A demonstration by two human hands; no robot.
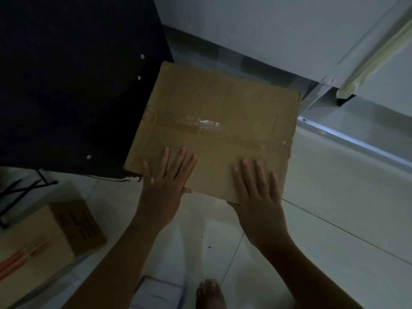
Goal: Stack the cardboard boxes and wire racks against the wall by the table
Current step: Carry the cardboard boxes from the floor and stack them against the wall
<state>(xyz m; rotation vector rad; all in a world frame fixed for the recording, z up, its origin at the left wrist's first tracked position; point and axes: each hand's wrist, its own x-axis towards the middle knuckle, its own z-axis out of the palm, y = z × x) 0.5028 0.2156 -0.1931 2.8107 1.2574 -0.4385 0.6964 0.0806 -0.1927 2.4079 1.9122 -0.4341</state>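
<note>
Together, left hand (163, 181) and right hand (256, 197) grip a box (214, 128) (taped).

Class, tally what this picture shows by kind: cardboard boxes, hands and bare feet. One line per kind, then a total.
Cardboard boxes: 2, the taped box under both hands and the printed box at lower left
Hands: 2, left hand and right hand
Bare feet: 1, foot
Total: 5

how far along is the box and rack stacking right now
Nothing visibly stacked yet. In hand: the taped cardboard box, gripped at its near edge by the left hand and right hand, close to the wall. Left: the printed box on the floor; no rack clearly visible.
</note>
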